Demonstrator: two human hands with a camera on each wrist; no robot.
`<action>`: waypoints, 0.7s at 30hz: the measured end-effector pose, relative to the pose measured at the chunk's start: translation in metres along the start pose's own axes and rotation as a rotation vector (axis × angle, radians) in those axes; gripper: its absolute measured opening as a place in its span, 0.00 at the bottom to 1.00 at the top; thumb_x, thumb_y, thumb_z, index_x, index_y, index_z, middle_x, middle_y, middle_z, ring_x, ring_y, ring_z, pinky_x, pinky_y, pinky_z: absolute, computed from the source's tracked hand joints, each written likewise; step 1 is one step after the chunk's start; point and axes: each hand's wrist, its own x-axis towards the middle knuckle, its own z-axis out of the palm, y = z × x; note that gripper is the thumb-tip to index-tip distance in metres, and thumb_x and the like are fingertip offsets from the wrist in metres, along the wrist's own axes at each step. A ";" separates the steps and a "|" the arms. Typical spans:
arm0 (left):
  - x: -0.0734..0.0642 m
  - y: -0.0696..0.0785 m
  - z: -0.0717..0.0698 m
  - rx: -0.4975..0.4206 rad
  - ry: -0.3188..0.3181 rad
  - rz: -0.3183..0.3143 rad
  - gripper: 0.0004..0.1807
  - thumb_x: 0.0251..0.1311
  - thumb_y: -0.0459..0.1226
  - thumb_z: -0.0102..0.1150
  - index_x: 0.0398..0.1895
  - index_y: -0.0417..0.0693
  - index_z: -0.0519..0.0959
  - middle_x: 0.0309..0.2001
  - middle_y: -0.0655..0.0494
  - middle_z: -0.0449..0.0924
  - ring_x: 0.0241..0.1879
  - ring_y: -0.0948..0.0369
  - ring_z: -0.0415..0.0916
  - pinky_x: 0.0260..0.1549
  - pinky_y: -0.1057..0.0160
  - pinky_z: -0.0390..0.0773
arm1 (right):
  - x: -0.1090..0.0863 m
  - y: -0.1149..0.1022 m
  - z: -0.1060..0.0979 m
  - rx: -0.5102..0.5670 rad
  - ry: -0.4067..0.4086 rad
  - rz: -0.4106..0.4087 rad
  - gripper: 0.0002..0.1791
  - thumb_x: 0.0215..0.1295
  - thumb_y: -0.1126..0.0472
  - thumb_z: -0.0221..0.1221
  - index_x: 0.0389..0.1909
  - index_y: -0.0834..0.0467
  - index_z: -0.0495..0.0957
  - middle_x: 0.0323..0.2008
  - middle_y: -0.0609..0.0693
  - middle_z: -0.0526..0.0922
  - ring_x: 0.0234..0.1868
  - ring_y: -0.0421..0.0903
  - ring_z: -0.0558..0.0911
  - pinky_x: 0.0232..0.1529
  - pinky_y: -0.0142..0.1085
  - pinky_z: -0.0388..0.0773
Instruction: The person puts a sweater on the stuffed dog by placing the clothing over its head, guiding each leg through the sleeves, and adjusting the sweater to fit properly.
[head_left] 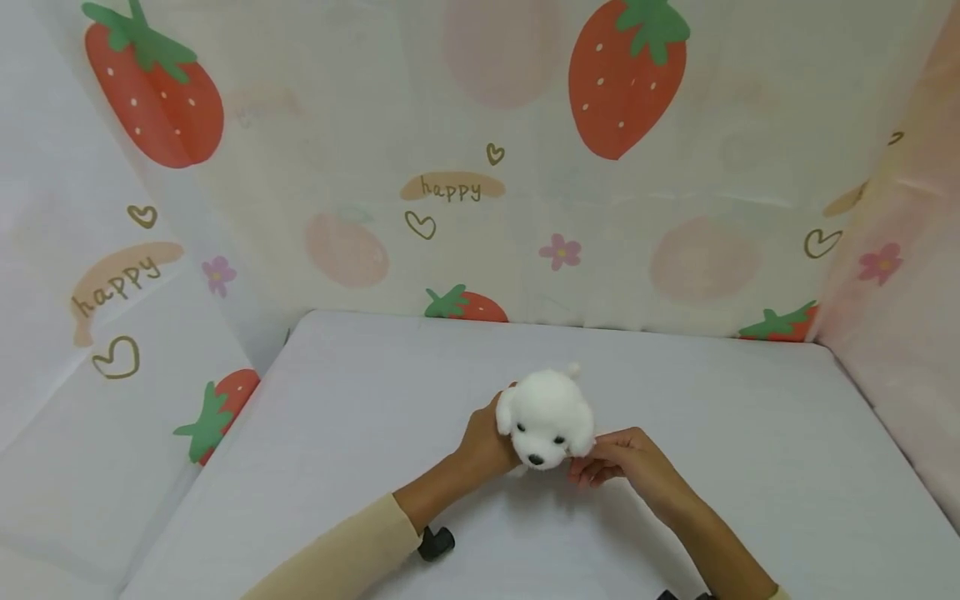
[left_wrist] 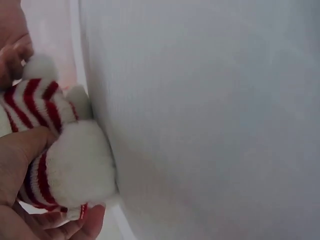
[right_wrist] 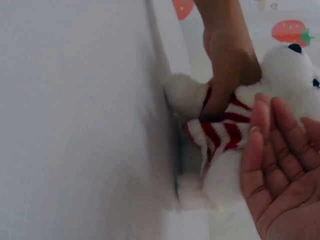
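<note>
A white plush dog [head_left: 546, 417] with black eyes and nose stands on the white table, facing the head camera. In both wrist views it wears a red-and-white striped knitted sweater [left_wrist: 35, 105]. My left hand [head_left: 487, 437] grips its body from the left, fingers and thumb round the sweater. At the dog's other side is my right hand [head_left: 611, 458], thumb and index pinching the edge of its ear. In the right wrist view, the other fingers of my right hand [right_wrist: 280, 165] curve loosely beside the dog. The exact contact is partly hidden.
The white table [head_left: 390, 358] runs back to a cloth wall [head_left: 510, 233] printed with strawberries, hearts and flowers, with similar cloth on both sides. A black wrist device [head_left: 437, 543] hangs below my left sleeve. Another dark device [head_left: 675, 595] shows at my right wrist.
</note>
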 end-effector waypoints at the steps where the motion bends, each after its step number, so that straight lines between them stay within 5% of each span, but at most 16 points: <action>1: 0.000 0.002 0.000 0.031 0.011 0.010 0.36 0.53 0.39 0.73 0.62 0.32 0.69 0.43 0.44 0.79 0.34 0.57 0.82 0.26 0.63 0.80 | 0.000 0.001 -0.001 -0.011 0.006 -0.025 0.22 0.77 0.57 0.52 0.37 0.74 0.84 0.35 0.63 0.88 0.35 0.51 0.86 0.38 0.41 0.84; 5: 0.001 0.006 -0.003 -0.019 -0.030 0.002 0.37 0.55 0.41 0.72 0.64 0.35 0.68 0.46 0.45 0.79 0.39 0.56 0.81 0.29 0.63 0.81 | 0.001 0.007 -0.001 -0.170 -0.004 -0.110 0.16 0.74 0.62 0.54 0.35 0.69 0.85 0.33 0.60 0.87 0.33 0.50 0.86 0.36 0.42 0.84; 10: -0.004 0.001 -0.013 -0.223 -0.172 -0.066 0.47 0.54 0.42 0.75 0.75 0.45 0.60 0.63 0.49 0.73 0.58 0.56 0.75 0.52 0.54 0.78 | 0.000 0.013 -0.001 -0.497 0.096 -0.180 0.03 0.64 0.61 0.67 0.35 0.57 0.86 0.29 0.44 0.86 0.32 0.40 0.83 0.32 0.36 0.82; 14: -0.008 -0.007 -0.017 -0.304 -0.215 -0.035 0.53 0.53 0.42 0.78 0.79 0.53 0.55 0.72 0.55 0.65 0.67 0.59 0.67 0.64 0.53 0.71 | -0.001 0.017 -0.002 -0.710 0.305 -0.340 0.20 0.53 0.64 0.76 0.45 0.53 0.80 0.35 0.39 0.84 0.35 0.36 0.81 0.32 0.33 0.81; 17: -0.010 -0.013 -0.019 -0.318 -0.202 0.020 0.53 0.52 0.40 0.79 0.79 0.57 0.56 0.72 0.57 0.64 0.70 0.61 0.64 0.68 0.56 0.67 | -0.001 0.020 -0.003 -0.753 0.367 -0.475 0.29 0.49 0.67 0.78 0.51 0.52 0.77 0.47 0.42 0.82 0.43 0.40 0.82 0.35 0.35 0.83; 21: -0.011 -0.015 -0.023 -0.327 -0.173 0.092 0.51 0.50 0.38 0.80 0.76 0.54 0.61 0.70 0.56 0.67 0.69 0.60 0.66 0.69 0.56 0.65 | 0.001 0.022 -0.006 -0.710 0.320 -0.566 0.28 0.48 0.71 0.77 0.50 0.50 0.81 0.56 0.46 0.79 0.51 0.45 0.81 0.37 0.38 0.84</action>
